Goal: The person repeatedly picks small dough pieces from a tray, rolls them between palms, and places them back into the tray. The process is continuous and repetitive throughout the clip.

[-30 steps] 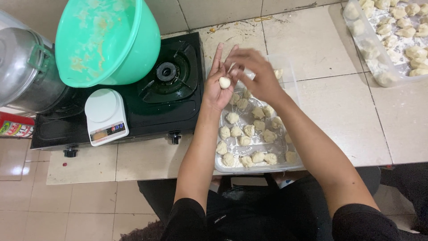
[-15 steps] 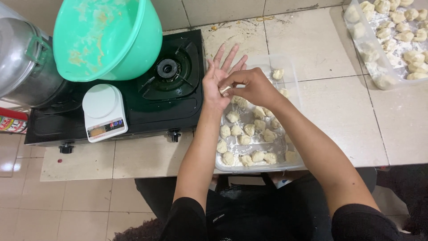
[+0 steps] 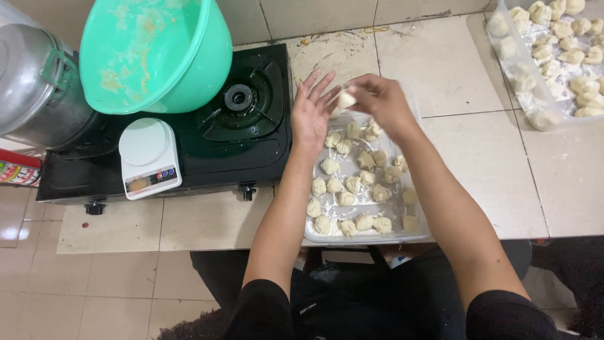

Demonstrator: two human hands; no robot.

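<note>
The right hand [image 3: 380, 101] pinches a dough ball [image 3: 345, 99] against the left hand [image 3: 310, 116]. Left fingers [image 3: 319, 85] are spread, above the tray [image 3: 352, 236].

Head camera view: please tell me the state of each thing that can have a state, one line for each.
Left hand: open, fingers spread.
Right hand: pinching the dough piece.
Tray: partly filled with dough balls.
Stove burner: no flame seen.
Green bowl: tilted, smeared inside.
Scale: nothing on it.
</note>
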